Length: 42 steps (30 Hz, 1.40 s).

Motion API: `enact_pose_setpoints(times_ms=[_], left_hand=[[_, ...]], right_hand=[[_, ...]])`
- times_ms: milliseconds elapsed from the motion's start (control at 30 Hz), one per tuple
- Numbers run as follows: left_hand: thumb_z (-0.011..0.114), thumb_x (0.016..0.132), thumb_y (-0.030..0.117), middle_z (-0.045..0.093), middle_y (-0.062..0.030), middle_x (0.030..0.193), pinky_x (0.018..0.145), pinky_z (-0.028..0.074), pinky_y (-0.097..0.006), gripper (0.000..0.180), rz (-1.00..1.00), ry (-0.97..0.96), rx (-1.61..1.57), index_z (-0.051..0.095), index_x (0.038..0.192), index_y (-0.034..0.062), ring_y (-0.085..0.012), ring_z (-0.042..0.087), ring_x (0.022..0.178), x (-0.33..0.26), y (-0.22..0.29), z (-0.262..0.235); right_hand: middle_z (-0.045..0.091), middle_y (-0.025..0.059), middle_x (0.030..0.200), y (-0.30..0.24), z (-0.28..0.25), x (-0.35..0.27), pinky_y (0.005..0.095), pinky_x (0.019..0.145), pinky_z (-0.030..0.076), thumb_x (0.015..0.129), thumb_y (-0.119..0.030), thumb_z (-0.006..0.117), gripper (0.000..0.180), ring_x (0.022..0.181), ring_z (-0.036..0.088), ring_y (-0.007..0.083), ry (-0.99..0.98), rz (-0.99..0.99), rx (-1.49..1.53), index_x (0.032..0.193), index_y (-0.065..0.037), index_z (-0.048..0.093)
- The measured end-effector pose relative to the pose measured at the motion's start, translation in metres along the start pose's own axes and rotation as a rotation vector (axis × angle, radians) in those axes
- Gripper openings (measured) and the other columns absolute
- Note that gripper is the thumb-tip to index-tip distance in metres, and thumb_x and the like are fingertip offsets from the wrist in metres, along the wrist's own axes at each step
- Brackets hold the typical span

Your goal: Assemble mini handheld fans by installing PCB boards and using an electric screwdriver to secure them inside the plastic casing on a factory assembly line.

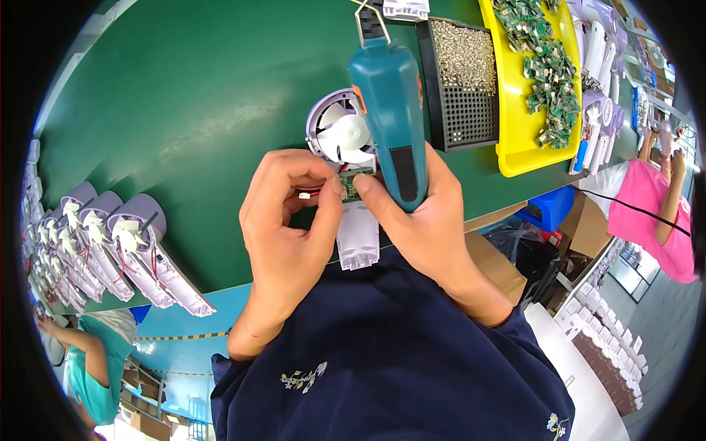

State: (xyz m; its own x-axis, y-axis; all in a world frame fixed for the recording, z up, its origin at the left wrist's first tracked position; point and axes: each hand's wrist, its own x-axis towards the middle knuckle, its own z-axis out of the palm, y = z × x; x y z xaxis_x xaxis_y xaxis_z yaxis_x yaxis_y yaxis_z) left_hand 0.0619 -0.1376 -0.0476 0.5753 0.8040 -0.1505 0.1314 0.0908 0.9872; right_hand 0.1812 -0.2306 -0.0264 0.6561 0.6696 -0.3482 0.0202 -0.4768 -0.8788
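Left hand (283, 220) is pinching the small green circuit board (350, 184) over the white fan housing (346, 147) on the table (198, 95); thin, light, probably fragile, best held by edges; right hand (423, 220) is gripping the teal screwdriver (390, 110)

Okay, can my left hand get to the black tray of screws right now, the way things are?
Probably not easily. The left hand is pinching a small green circuit board on the white fan housing, and the teal electric screwdriver in the right hand stands between it and the black screw tray.

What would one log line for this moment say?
left hand: pinches small green circuit board | right hand: grips teal electric screwdriver | under: white plastic handheld fan shell | on: green table
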Motion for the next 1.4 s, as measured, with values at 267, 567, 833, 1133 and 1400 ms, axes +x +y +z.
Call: enact_pose_setpoints(times_ms=[267, 567, 833, 1133, 1400], left_hand=[[0.068, 0.084, -0.007, 0.060, -0.0076, 0.101, 0.071, 0.056, -0.025, 0.020, 0.061, -0.066, 0.108, 0.066, 0.103, -0.0010, -0.0137, 0.065, 0.085, 0.000, 0.002, -0.005], [0.073, 0.079, -0.010, 0.067, -0.0116, 0.106, 0.079, 0.060, -0.028, 0.030, -0.128, -0.206, 0.079, 0.071, 0.107, -0.0017, -0.0170, 0.068, 0.091, 0.004, 0.014, -0.009], [0.073, 0.080, -0.009, 0.067, -0.0104, 0.103, 0.075, 0.061, -0.026, 0.028, -0.039, -0.174, 0.047, 0.072, 0.106, 0.0003, -0.0151, 0.068, 0.087, 0.015, 0.010, 0.014], [0.070, 0.080, -0.012, 0.068, -0.0110, 0.104, 0.076, 0.061, -0.026, 0.028, 0.010, -0.145, 0.024, 0.071, 0.106, -0.0014, -0.0153, 0.069, 0.088, 0.028, 0.009, 0.046], [0.069, 0.079, -0.014, 0.068, -0.0114, 0.106, 0.077, 0.061, -0.027, 0.028, -0.017, -0.135, 0.034, 0.070, 0.105, -0.0035, -0.0153, 0.068, 0.091, 0.028, 0.008, 0.046]], right_hand=[[0.070, 0.0122, 0.081, 0.004, 0.002, 0.001, 0.0298, 0.065, 0.052, 0.084, -0.014, 0.077, 0.027, 0.073, 0.067, 0.0134, 0.009, -0.013, 0.042, 0.100, 0.003, 0.062], [0.071, 0.0130, 0.083, 0.008, -0.006, 0.000, 0.0304, 0.067, 0.054, 0.084, -0.017, 0.077, 0.036, 0.073, 0.069, 0.0171, 0.032, -0.071, 0.021, 0.108, 0.003, 0.060], [0.053, 0.0056, 0.078, 0.000, -0.098, 0.003, 0.0296, 0.051, 0.042, 0.080, -0.081, 0.055, 0.086, 0.060, 0.050, 0.0154, -0.136, -0.737, 0.749, 0.123, -0.008, 0.050], [0.053, 0.0047, 0.081, -0.013, -0.114, 0.083, 0.0336, 0.052, 0.040, 0.073, -0.091, 0.047, 0.096, 0.058, 0.047, 0.0160, -0.312, -1.072, 0.662, 0.127, -0.012, 0.055], [0.054, 0.0057, 0.076, -0.002, -0.107, 0.111, 0.0323, 0.045, 0.037, 0.066, -0.102, 0.024, 0.114, 0.050, 0.044, 0.0161, -0.187, -1.122, 0.656, 0.126, -0.012, 0.059]])
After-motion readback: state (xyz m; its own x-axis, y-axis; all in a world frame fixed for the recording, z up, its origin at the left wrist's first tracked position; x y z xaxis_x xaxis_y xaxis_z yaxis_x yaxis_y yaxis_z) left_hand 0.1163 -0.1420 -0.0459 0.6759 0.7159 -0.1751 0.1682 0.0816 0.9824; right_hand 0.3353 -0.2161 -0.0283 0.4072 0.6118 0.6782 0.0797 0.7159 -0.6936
